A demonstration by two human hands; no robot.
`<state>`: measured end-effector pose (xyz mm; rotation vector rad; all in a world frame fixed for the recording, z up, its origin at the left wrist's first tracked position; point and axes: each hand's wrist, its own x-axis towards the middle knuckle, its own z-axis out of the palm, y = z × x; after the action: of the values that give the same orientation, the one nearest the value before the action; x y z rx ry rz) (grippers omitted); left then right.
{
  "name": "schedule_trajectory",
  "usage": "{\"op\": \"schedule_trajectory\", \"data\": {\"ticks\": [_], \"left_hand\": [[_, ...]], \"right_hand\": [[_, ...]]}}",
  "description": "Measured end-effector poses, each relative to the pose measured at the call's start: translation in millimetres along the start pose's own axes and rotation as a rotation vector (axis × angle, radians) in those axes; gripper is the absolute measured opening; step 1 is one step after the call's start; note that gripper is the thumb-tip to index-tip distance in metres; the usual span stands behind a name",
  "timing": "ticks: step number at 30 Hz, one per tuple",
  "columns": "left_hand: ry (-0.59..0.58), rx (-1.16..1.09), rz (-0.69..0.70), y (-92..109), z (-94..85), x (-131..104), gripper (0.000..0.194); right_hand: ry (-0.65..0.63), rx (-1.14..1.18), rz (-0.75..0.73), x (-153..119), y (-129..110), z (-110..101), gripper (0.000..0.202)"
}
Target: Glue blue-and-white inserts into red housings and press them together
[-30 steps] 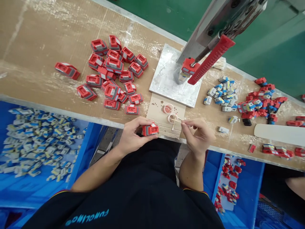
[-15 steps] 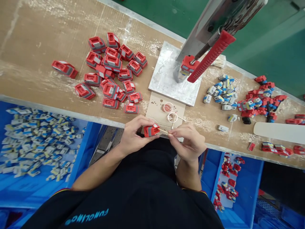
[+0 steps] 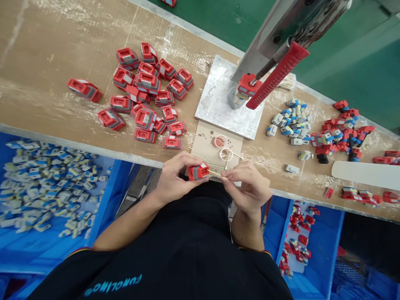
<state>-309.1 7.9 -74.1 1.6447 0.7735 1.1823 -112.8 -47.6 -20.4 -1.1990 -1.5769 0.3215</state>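
Observation:
My left hand [image 3: 175,177] grips a red and grey plastic part [image 3: 198,171] between thumb and fingers, at the table's front edge. In a pinch, my right hand [image 3: 248,183] holds a thin wooden stick [image 3: 215,173], whose far end touches the right side of the part. Just beyond the hands, two small round cups, one with reddish contents [image 3: 220,141] and one paler [image 3: 225,154], sit on a piece of cardboard [image 3: 203,146]. Another stick leans in the paler cup.
A press with a red handle [image 3: 278,75] stands on a metal plate [image 3: 215,96]. Red parts [image 3: 146,81] lie left; white-blue parts [image 3: 292,121] and red pieces [image 3: 337,133] lie right. Blue bins [image 3: 106,208] flank me below the table.
Both hands stay almost in place, with only a very slight shift of the red and grey part and the stick. A red object now shows at the top edge.

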Motion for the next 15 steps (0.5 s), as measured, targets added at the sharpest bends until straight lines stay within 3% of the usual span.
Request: {"op": "schedule_trajectory", "data": {"ticks": [15], "left_hand": [[-0.023, -0.043, 0.008, -2.2, 1.2, -1.7, 0.031]], "right_hand": [[-0.019, 0.139, 0.054, 0.7, -7.0, 4.6, 0.018]]}}
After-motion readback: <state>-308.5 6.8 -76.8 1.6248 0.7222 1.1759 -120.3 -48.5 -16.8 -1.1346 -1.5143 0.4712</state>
